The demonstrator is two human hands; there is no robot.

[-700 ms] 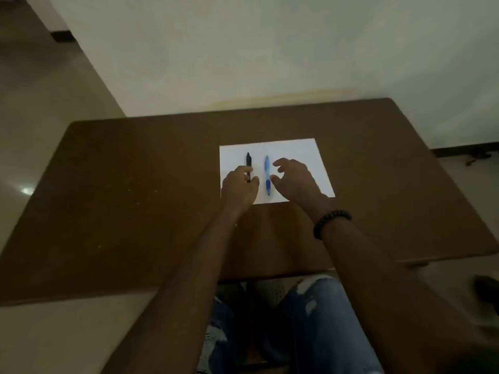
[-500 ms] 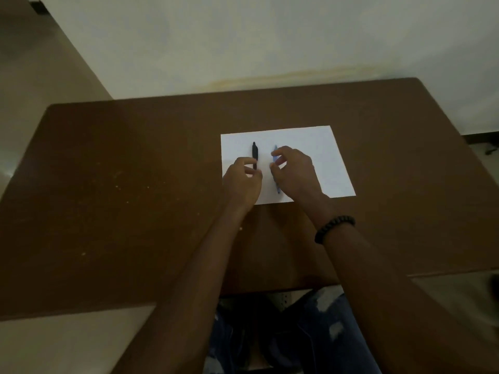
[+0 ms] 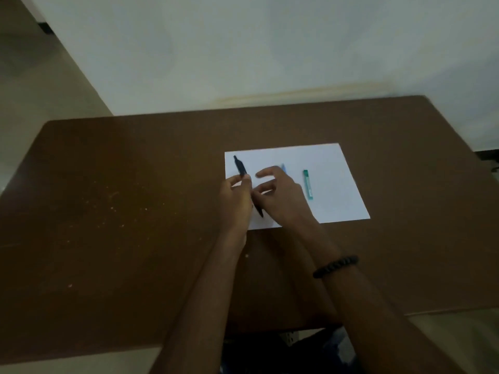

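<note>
Black pen (image 3: 240,166): pinched about mid-barrel by the left hand, over the left part of the sheet. It slants from its far end near the sheet's left edge down to its near end between the two hands. Whether the near end touches the paper is hard to tell in this dim, soft view.
Left hand (image 3: 237,201): thumb and fingers curled round the black pen, wrist over the near edge of the sheet.
Right hand (image 3: 283,198): just beside the left, forefinger and thumb apart and loosely curved, with white paper showing between them. It grips nothing that shows.
Blue pen (image 3: 283,167): only a blurred far tip shows past the right hand's fingers. The rest is hidden under that hand.
Green pen (image 3: 307,184): lies flat on the sheet to the right of the right hand, apart from it, pointing away from the person.
Sheet of paper (image 3: 337,190): white, lying flat on the brown surface (image 3: 135,211).
Bracelet (image 3: 336,265): dark beads on the right wrist.
Progress: the work looks like sorting the pens on the sheet. The green one appears placed and the blue one down, while the black one is in the grip and not yet laid flat.
</note>
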